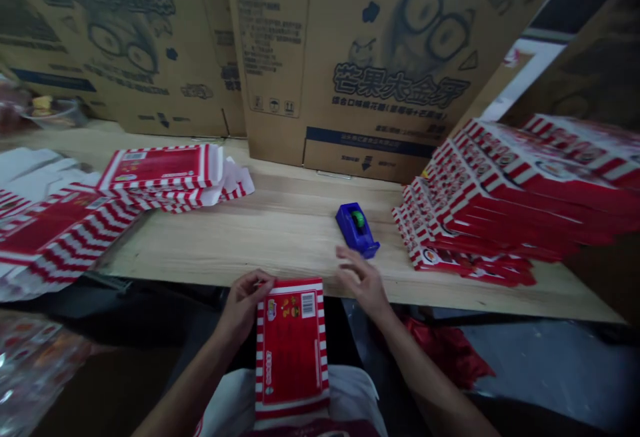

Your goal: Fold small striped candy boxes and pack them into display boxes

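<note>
A red box with red-and-white striped edges [293, 350] lies upright against my lap, its barcode side facing up. My left hand [245, 300] pinches it at the upper left corner. Off to the right of the box, my right hand [365, 283] hovers near the table edge with its fingers apart and nothing visible in them. Just beyond those fingertips stands a blue tape dispenser [353, 227] with a green core; I cannot tell whether a fingertip touches it.
Flat striped cartons [55, 223] are piled at the left, with several more striped boxes [165, 167] beside them. At the right rises a tall stack of red boxes [490, 190]. Large cardboard cartons [350, 70] line the back of the wooden table [240, 237]. Clear-wrapped items [35, 370] sit lower left.
</note>
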